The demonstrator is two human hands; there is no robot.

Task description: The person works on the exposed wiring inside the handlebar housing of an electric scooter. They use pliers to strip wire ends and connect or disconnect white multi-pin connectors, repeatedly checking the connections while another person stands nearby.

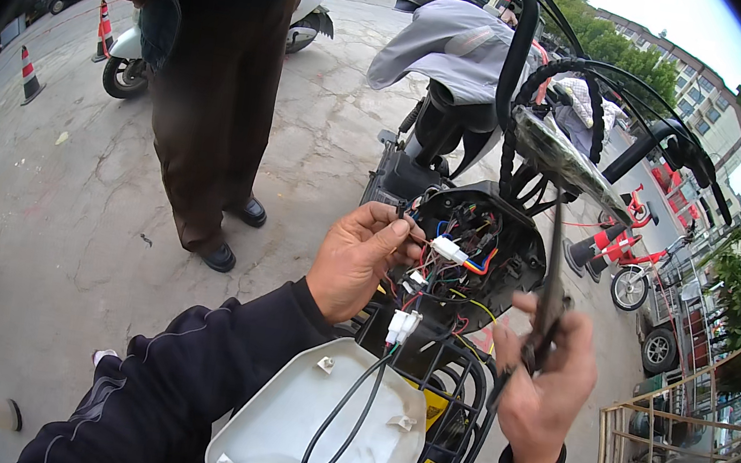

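Wires (469, 223) of many colours lie tangled in an open black housing (532, 239) on a scooter (448, 138), just beyond and to the right of the left fingers (384, 241). Thumb and forefinger are pinched together on a thin strand of that bundle. The right fingers (576, 334) are curled around a dark tool (543, 324), whose long narrow end points up and away from them; motion blur hides its exact kind. It overlaps the right edge of the housing from this view, and whether it touches cannot be told.

Just right of the left fingertips sits a white plug (449, 250), with orange and blue leads looping from its right end. Nearer the wearer, below the left fingers, a second plug (404, 325), also white, tops dark cables (346, 406) that run down over a pale panel (269, 412). That panel lies between the forearms, inner side up, beside a black rack (473, 393) below the right fingers. Well beyond the left fingers stands a person (214, 115) in dark trousers; a grey cloth (458, 43) drapes the scooter farther ahead.
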